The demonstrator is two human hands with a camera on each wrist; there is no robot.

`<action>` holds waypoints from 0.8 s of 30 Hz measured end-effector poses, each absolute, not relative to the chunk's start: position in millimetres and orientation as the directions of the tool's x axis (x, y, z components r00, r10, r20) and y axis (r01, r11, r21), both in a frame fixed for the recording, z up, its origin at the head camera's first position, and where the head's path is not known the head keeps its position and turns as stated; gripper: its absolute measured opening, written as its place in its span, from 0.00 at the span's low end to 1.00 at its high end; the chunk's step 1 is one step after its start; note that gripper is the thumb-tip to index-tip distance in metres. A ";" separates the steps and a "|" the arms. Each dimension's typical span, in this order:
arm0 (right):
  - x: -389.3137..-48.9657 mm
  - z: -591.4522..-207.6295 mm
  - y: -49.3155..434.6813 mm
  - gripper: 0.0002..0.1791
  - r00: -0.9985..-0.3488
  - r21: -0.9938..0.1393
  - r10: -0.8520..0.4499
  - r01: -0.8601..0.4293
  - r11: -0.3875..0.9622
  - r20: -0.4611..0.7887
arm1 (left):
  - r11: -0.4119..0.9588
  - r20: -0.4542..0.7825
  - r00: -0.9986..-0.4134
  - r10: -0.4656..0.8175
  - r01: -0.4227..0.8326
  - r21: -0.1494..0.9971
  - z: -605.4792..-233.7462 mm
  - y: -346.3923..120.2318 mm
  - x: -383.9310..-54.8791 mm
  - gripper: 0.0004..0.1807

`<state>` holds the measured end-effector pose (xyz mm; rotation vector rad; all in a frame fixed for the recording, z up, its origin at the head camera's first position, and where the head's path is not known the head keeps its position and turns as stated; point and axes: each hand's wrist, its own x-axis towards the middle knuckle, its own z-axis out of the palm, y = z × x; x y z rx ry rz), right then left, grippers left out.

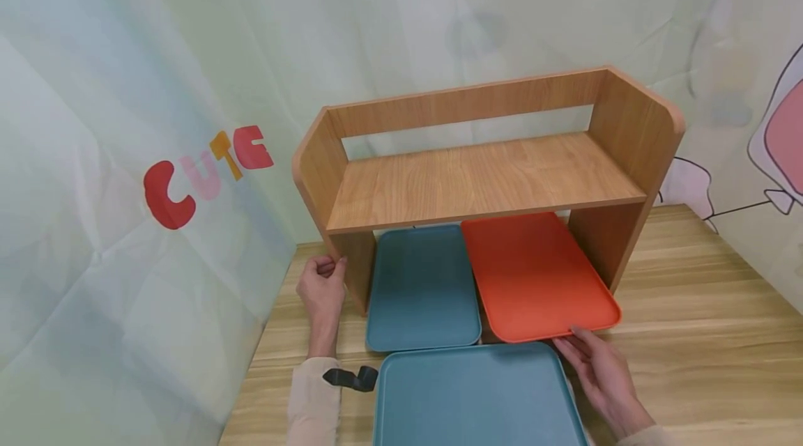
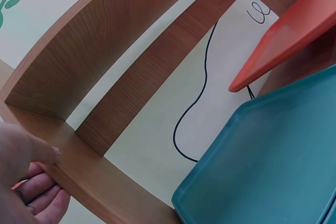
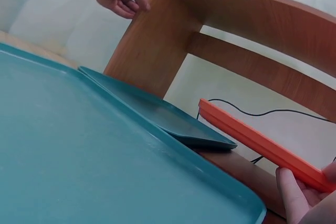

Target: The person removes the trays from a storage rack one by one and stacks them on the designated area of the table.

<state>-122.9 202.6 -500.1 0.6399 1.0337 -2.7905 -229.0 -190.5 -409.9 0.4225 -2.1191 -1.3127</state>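
My right hand (image 1: 599, 369) pinches the front edge of an orange tray (image 1: 539, 279), thumb above and fingers beneath. The tray lies partly under the shelf board, on the right, and looks raised in the right wrist view. At the left side panel of a wooden desk shelf (image 1: 489, 181), my left hand (image 1: 322, 289) grips the front edge, with the thumb on the wood and the fingers curled. A dark teal tray (image 1: 423, 286) sits partly under the shelf beside the orange one. In front of both lies a larger-looking blue-teal tray (image 1: 470, 397), cut off by the frame.
The shelf stands on a wood-grain table (image 1: 696, 334). A printed cloth (image 1: 157, 83) hangs behind and to the left. My left wrist wears a black strap (image 1: 341, 378) next to the near tray. In the right wrist view, a thin dark line (image 3: 252, 113) shows behind the shelf.
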 end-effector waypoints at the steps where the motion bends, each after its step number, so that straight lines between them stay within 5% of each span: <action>1: -121.8 -500.4 202.9 0.10 -0.912 -0.601 0.052 0.223 -0.768 -0.406 | 0.459 0.325 -0.768 -0.553 0.045 0.887 -409.8 -190.5 -229.0 0.13; 24: -109.8 -499.2 210.8 0.14 -0.995 -0.680 0.023 0.049 -0.732 -0.096 | 0.451 0.312 -0.771 -0.555 0.036 0.892 -409.8 -190.5 -229.4 0.12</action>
